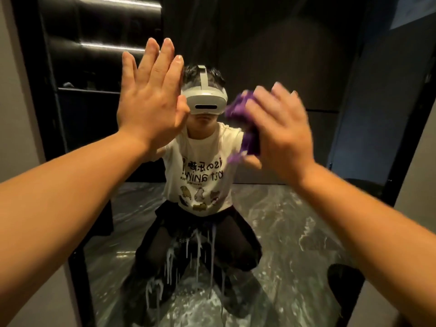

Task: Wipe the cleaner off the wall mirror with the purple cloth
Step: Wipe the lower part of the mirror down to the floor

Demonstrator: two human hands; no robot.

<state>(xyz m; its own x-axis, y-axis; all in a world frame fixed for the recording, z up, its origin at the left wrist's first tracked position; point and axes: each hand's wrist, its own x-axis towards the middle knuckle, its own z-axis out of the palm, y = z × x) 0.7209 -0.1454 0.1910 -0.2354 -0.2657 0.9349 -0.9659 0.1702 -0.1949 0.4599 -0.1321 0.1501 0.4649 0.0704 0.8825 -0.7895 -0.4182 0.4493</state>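
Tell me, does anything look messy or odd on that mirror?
Yes. White cleaner runs in drips down the lower mirror, unwiped. The right hand presses the cloth higher up, while the left hand lies flat on the glass.

purple cloth (238, 109), white cleaner (188, 251) streaks, black-framed mirror (306, 67), cream printed T-shirt (203, 166)

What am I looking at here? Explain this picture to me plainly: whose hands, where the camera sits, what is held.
There is no machine here, only a person kneeling before a wall mirror. The one picture comes from a camera worn on their head, so both arms reach away from you, and the mirror shows the person back, headset on. The left hand is flat and open against the glass. The right hand presses a bunched purple cloth to the mirror, its fingers blurred. White cleaner drips down the lower glass, not yet wiped.
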